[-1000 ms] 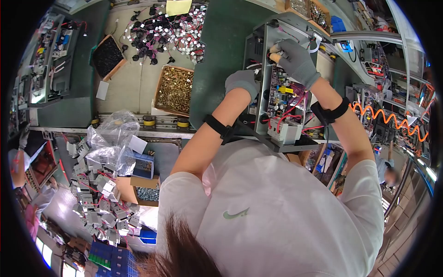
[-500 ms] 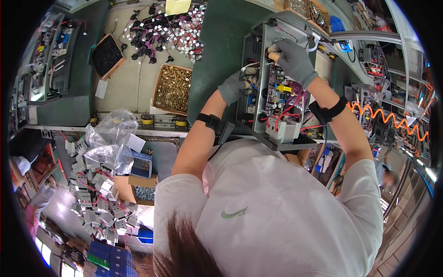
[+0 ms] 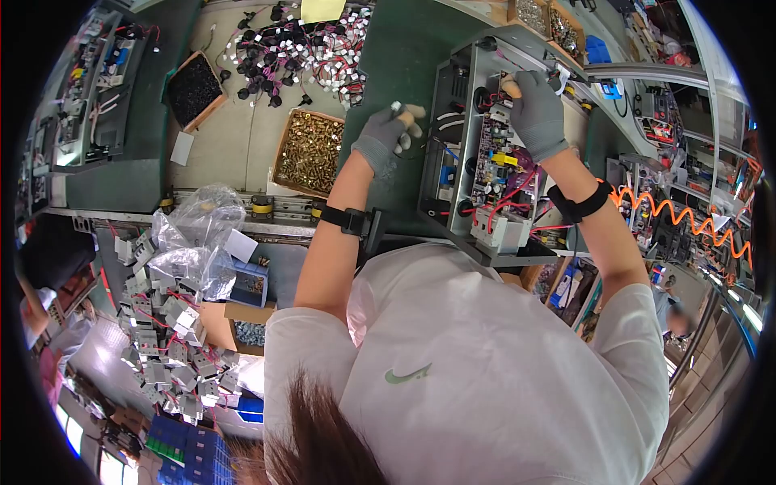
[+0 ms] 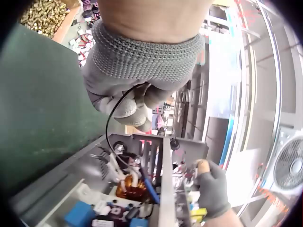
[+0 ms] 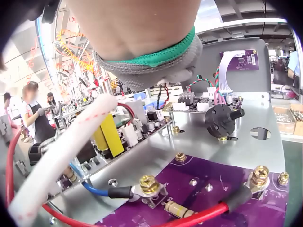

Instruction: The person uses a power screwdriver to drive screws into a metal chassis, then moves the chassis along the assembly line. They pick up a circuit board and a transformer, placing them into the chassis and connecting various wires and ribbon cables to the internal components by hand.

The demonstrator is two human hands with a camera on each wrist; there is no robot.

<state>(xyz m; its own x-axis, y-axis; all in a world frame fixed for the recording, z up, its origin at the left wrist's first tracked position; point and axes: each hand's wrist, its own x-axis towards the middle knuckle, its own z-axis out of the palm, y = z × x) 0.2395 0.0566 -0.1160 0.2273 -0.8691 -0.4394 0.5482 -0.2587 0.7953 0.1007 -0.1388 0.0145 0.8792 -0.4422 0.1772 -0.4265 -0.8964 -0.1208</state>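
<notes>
My gloved left hand (image 3: pixel 388 133), fingers curled, hovers over the green mat left of an open metal chassis (image 3: pixel 469 153). In the left wrist view a thin black wire (image 4: pixel 110 123) loops from between its fingers down to the chassis. There, an orange-brown coil (image 4: pixel 130 187) and blue parts lie near it. My right hand (image 3: pixel 537 117) is over the chassis's upper right, fingers bent above the circuit board. In the right wrist view a red-and-black twisted wire (image 5: pixel 163 97) meets its glove; I cannot tell if it grips it. A black potentiometer (image 5: pixel 222 120) sits close by.
Left of the mat stand a box of brass screws (image 3: pixel 307 153) and a box of black parts (image 3: pixel 196 90). Wired black parts with white connectors (image 3: pixel 323 61) lie heaped behind. An orange coiled hose (image 3: pixel 671 210) hangs at the right. A purple board (image 5: pixel 208 189) carries brass bolts.
My left hand has come out of the chassis's left side and moved left over the mat. My right hand stays over the board, its fingers slightly farther right than before.
</notes>
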